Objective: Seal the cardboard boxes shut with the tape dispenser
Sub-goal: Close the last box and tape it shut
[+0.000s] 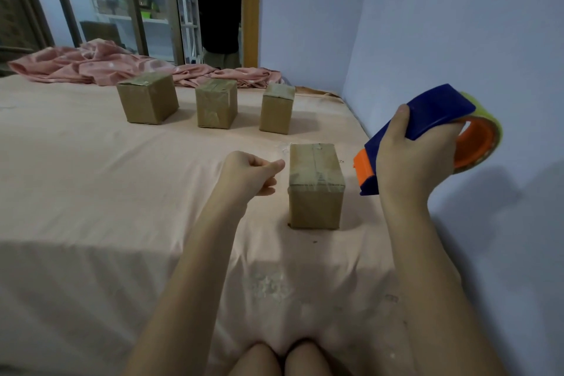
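We see the right hand (409, 162) wrapped around the blue tape dispenser (427, 125), thumb along its near side and fingers curled over the far edge, holding it up in the air to the right of the nearest cardboard box (314, 186). The dispenser's orange nose points down and left toward that box without touching it, and its roll of yellowish tape (482, 143) sits at the raised back end. The left hand (250, 172) is closed into a loose fist just left of the same box; whether it pinches anything we cannot tell (the thumb lies against the forefinger, close to the box's upper edge).

The nearest box stands upright on the bed (122, 192), with clear tape running over its top and down its front. Three more boxes stand in a row farther back: left box (148, 98), middle box (216, 104) and right box (277, 108), all showing tape on their tops. Behind them lies a crumpled pink blanket (91, 65). A pale blue wall (457, 24) runs along the right side of the bed, and another person in dark clothes (219, 9) stands in the doorway beyond.
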`<move>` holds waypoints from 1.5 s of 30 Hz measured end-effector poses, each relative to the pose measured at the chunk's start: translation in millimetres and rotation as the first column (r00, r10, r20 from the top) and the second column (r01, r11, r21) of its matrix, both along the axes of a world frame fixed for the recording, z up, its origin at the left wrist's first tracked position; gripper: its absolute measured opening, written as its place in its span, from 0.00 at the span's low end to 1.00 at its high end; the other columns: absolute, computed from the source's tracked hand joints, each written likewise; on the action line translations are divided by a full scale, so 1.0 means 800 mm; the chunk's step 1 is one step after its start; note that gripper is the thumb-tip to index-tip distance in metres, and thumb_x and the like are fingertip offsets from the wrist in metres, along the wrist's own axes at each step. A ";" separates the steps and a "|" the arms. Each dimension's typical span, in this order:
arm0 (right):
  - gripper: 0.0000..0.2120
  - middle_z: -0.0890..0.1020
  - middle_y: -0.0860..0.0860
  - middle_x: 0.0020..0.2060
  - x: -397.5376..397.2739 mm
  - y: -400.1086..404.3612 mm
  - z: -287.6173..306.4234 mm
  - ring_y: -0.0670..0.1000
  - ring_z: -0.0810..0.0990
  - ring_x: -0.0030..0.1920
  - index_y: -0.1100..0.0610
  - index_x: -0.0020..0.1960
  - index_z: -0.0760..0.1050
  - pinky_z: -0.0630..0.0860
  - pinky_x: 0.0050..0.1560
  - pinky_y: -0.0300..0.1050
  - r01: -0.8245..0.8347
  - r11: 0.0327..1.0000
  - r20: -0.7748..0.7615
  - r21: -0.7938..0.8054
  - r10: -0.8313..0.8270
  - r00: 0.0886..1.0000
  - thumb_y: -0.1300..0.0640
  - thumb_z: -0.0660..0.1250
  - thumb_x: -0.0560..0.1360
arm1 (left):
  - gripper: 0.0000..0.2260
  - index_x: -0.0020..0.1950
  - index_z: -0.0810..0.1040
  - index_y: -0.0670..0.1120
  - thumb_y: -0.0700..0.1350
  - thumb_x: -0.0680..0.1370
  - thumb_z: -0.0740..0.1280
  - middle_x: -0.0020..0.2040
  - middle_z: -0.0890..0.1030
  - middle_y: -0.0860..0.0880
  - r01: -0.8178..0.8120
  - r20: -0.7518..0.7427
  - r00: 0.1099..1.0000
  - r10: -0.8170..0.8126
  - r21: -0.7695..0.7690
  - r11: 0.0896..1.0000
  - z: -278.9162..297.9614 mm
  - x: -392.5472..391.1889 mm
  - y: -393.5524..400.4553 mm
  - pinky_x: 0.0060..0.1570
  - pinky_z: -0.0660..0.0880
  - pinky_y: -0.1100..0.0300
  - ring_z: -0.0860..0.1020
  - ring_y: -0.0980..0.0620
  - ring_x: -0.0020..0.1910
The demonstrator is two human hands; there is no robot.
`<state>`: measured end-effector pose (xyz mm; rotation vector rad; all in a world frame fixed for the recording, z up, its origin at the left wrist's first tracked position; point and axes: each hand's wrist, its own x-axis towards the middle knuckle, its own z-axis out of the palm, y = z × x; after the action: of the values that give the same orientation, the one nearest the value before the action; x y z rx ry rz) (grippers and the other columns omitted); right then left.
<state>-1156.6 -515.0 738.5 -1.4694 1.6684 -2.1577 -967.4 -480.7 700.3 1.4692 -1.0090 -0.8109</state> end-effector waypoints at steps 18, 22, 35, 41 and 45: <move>0.25 0.77 0.56 0.58 0.005 -0.008 -0.020 0.53 0.78 0.55 0.62 0.67 0.63 0.66 0.40 0.33 0.054 0.990 -0.113 0.132 -0.039 0.993 0.49 0.64 0.77 | 0.14 0.32 0.75 0.40 0.43 0.74 0.72 0.29 0.76 0.47 0.039 -0.053 0.998 -0.036 0.045 0.998 -0.031 -0.004 -0.012 0.27 0.75 0.68 0.75 0.59 0.23; 0.25 0.77 0.57 0.58 0.005 -0.009 -0.024 0.53 0.78 0.54 0.62 0.67 0.63 0.68 0.41 0.35 0.064 0.987 -0.131 0.150 -0.044 0.990 0.50 0.65 0.77 | 0.14 0.31 0.75 0.41 0.44 0.75 0.71 0.28 0.76 0.48 0.040 -0.108 0.994 -0.036 0.035 0.999 -0.039 -0.009 -0.016 0.27 0.75 0.68 0.75 0.61 0.22; 0.25 0.77 0.55 0.57 0.007 -0.013 -0.029 0.51 0.77 0.53 0.62 0.67 0.63 0.71 0.42 0.38 0.051 0.981 -0.033 0.189 -0.046 0.998 0.51 0.64 0.77 | 0.21 0.58 0.76 0.40 0.57 0.79 0.60 0.48 0.79 0.43 -0.046 0.004 0.999 0.046 0.087 0.995 -0.079 -0.046 -0.007 0.48 0.78 0.50 0.80 0.47 0.45; 0.24 0.78 0.55 0.57 0.009 -0.016 -0.030 0.52 0.78 0.53 0.61 0.67 0.63 0.72 0.43 0.37 0.043 0.980 -0.009 0.193 -0.042 0.999 0.50 0.64 0.77 | 0.18 0.72 0.65 0.49 0.42 0.83 0.54 0.70 0.68 0.56 -0.207 0.012 0.977 0.213 -0.189 0.960 -0.084 -0.075 0.012 0.65 0.63 0.69 0.66 0.61 0.68; 0.24 0.77 0.55 0.58 0.009 -0.018 -0.032 0.52 0.78 0.54 0.61 0.67 0.63 0.72 0.43 0.37 0.045 0.979 0.013 0.201 -0.048 0.999 0.50 0.64 0.77 | 0.22 0.77 0.54 0.53 0.49 0.83 0.53 0.68 0.58 0.71 -0.033 -0.174 0.984 -0.023 -0.313 0.949 -0.098 -0.113 0.027 0.53 0.59 0.85 0.59 0.82 0.61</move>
<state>-1149.7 -529.4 712.7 -1.3663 1.8685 -1.9487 -1057.8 -459.2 621.9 1.1066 -0.9509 -0.7237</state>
